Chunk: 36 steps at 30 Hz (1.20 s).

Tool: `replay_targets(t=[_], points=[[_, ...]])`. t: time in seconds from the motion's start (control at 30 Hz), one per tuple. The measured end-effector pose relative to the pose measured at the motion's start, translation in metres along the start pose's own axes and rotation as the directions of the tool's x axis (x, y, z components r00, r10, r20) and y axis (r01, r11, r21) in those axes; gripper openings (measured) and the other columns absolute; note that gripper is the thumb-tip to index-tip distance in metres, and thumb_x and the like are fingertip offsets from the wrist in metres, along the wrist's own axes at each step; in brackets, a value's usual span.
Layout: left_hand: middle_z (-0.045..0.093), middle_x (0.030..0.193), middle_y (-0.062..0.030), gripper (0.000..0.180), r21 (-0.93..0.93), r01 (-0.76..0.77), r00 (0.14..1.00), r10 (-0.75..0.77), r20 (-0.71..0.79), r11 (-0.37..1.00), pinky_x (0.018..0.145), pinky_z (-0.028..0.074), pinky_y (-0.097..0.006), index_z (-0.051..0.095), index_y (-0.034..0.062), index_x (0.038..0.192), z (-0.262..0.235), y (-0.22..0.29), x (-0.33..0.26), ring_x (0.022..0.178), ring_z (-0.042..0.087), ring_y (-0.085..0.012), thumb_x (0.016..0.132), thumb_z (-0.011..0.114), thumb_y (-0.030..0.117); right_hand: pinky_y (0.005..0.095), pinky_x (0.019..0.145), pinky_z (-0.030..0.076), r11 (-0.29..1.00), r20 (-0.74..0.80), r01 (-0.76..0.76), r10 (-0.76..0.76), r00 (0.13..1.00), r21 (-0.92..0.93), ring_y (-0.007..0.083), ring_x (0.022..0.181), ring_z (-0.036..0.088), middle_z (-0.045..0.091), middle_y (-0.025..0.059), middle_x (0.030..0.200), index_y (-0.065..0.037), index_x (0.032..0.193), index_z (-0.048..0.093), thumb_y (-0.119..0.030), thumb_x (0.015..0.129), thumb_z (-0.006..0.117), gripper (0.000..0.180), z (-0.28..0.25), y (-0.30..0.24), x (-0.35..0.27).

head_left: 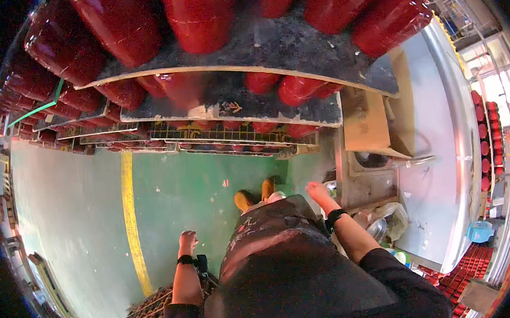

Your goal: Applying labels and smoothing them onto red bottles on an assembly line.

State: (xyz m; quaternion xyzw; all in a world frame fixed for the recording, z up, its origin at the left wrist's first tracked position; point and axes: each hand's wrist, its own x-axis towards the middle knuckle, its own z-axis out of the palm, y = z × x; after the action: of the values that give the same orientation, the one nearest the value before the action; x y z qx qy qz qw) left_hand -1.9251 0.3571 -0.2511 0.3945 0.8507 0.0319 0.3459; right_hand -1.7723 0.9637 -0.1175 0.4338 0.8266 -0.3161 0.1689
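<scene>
My left hand (187,241) hangs at my side over the green floor (198,186), fingers curled into a loose fist with nothing in it. My right hand (317,192) reaches forward and to the right, fingers apart and empty, close to a grey metal machine (368,182). Both wrists wear dark bands. Stacked boards (294,50) loaded with several glossy red cylinders (200,12) rise in front of me at head height.
A yellow line (130,215) runs along the floor on my left. A cardboard box (366,121) sits on the machine. Racks of red parts (145,317) stand behind my left arm. A blue tub (479,231) and metal bowls (378,228) lie to the right.
</scene>
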Motion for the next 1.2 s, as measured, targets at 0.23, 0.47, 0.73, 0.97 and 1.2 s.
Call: replay_targets(t=[0.23,0.47,0.73,0.97,1.2], points=[[0.058,0.083,0.0032,0.009,-0.844,0.504,0.708,-0.471,0.526,-0.185,0.061,0.043,-0.03,0.052,0.0189,0.092,-0.026,0.037,0.005,0.08,0.061,-0.0147,0.091,0.046,0.025,0.0368,0.073,0.051,0.999,-0.135,0.053,-0.053,0.989,0.001,0.0282,0.078,0.065,0.068,0.0122,0.087,-0.006,0.102,0.066,-0.03,0.08,0.062,0.033,0.009,0.035,0.015],[0.057,0.073,0.0028,0.016,-0.956,0.219,0.864,-0.494,0.097,0.195,0.065,0.05,-0.031,0.058,0.0115,0.079,0.017,-0.025,-0.043,0.077,0.058,-0.011,0.071,0.069,0.018,0.0311,0.049,0.045,0.914,-0.004,-0.096,0.106,0.994,0.394,0.0165,0.051,0.056,0.056,0.0039,0.059,-0.001,0.086,0.064,-0.02,0.079,0.062,0.021,0.024,0.02,0.022],[0.06,0.074,0.0016,0.018,-0.983,0.173,0.859,-0.479,0.181,-0.06,0.057,0.048,-0.033,0.058,0.0121,0.088,0.008,-0.021,-0.06,0.072,0.063,-0.0136,0.076,0.066,0.023,0.0327,0.051,0.048,0.977,-0.168,0.209,-0.198,0.966,0.047,0.019,0.054,0.06,0.062,0.0109,0.065,-0.002,0.093,0.067,-0.023,0.078,0.062,0.026,0.02,-0.003,0.04],[0.062,0.075,-0.0011,0.014,-0.84,0.514,0.581,-0.65,0.489,-0.172,0.055,0.048,-0.037,0.058,0.0113,0.084,-0.024,0.007,-0.005,0.068,0.064,-0.0184,0.078,0.062,0.023,0.0326,0.056,0.049,0.994,-0.092,-0.075,0.082,0.992,0.073,0.0173,0.07,0.063,0.063,0.0128,0.077,-0.003,0.091,0.065,-0.026,0.08,0.061,0.026,0.003,0.058,0.03],[0.058,0.073,-0.0006,0.005,-0.859,0.476,0.695,-0.517,0.499,-0.188,0.053,0.043,-0.036,0.054,0.0156,0.081,-0.093,-0.007,0.065,0.062,0.06,-0.017,0.081,0.056,0.02,0.0285,0.048,0.045,0.883,0.09,-0.258,0.242,0.966,0.391,0.0128,0.057,0.054,0.057,0.0025,0.068,-0.004,0.09,0.063,-0.021,0.082,0.059,0.019,0.021,0.112,-0.004]])
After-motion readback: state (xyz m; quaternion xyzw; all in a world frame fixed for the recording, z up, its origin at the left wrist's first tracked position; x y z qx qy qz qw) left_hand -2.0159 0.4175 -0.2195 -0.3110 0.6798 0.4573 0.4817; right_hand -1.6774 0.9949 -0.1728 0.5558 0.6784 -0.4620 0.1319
